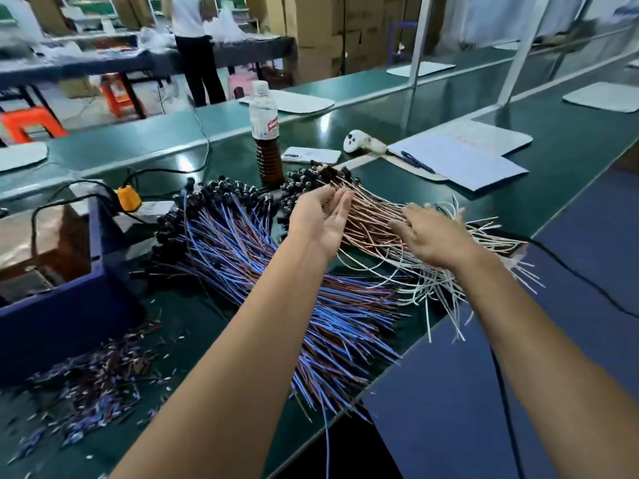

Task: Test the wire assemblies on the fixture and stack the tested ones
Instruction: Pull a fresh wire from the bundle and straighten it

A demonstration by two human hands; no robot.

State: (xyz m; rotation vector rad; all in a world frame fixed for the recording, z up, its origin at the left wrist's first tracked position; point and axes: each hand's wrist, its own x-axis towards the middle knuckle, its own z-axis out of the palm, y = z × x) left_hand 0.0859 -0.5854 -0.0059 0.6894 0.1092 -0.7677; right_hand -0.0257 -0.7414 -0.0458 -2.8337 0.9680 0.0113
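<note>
A plastic bottle [264,133] of dark drink stands upright on the green bench [570,146], with a white phone [311,155] lying flat just beside it and a white handheld controller [363,142] further right. An open notebook [463,162] with a blue pen [416,162] on it lies near the controller. Beyond the bench stand orange plastic stools [29,122] and a person [197,46] at a dark table [86,63].

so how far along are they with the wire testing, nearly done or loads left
Hard to say which pile is tested. A big fanned pile of blue and brown wires lies neatly beside the blue box. In hand: both hands, left and right, are open over the pink and white wires, gripping none. That looser pile suggests plenty remains.
</note>
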